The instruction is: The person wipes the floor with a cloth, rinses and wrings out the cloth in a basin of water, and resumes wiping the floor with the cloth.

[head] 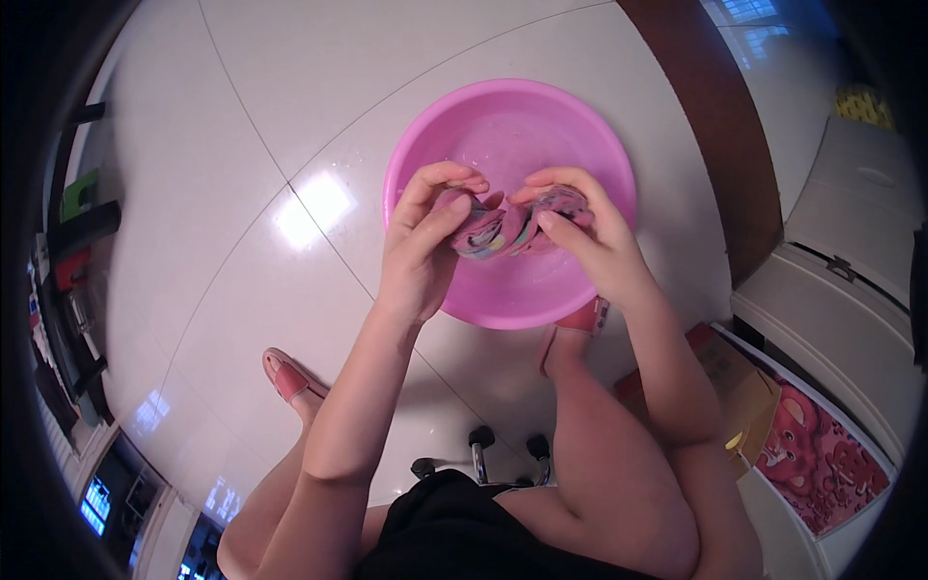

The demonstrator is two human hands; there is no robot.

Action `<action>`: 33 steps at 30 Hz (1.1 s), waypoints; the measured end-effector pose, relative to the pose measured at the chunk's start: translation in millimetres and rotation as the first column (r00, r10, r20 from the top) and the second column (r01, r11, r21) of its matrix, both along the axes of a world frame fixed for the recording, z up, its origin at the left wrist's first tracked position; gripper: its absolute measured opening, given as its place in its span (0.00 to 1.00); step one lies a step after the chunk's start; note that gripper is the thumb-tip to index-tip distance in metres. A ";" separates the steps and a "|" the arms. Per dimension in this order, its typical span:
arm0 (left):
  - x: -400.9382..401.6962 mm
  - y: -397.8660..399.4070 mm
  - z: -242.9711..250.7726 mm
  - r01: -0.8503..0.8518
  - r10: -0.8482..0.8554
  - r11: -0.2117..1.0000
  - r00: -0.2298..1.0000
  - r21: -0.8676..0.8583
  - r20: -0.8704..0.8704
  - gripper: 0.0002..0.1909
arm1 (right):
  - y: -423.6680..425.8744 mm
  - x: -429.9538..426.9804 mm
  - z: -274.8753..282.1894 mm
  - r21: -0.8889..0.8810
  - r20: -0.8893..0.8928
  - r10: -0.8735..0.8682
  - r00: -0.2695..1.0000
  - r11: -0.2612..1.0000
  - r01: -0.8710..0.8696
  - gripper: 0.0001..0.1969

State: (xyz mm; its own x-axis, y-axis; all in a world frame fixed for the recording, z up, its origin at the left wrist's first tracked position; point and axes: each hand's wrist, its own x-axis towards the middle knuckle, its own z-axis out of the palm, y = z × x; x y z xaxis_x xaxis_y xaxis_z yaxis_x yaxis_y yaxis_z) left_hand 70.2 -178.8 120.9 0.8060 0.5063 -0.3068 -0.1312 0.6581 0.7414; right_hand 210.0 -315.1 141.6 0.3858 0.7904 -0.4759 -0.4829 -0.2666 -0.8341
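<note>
A twisted pink patterned cloth [507, 229] is stretched between my two hands, above a round pink plastic basin [511, 312]. My left hand [435, 217] grips the cloth's left end, thumb on top. The right end is held by my right hand [573, 217], its thumb pressing on the folds. Shallow water [511, 141] appears to lie in the basin, which stands on the floor. The undersides of both cloth ends are hidden by my fingers and palms.
Glossy pale floor tiles [217, 290] surround the basin. Chair casters [481, 436] are between my legs. At the right stand a grey plastic container [834, 290], a cardboard box [739, 391] and a pink printed picture [819, 457]. Dark shelving [72, 312] is at the far left.
</note>
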 end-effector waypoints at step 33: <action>-180.5 109.2 66.0 0.357 -0.180 0.860 0.881 0.364 -0.439 0.40 | 139.6 -119.1 24.5 0.135 -0.047 0.298 0.954 0.948 -0.289 0.10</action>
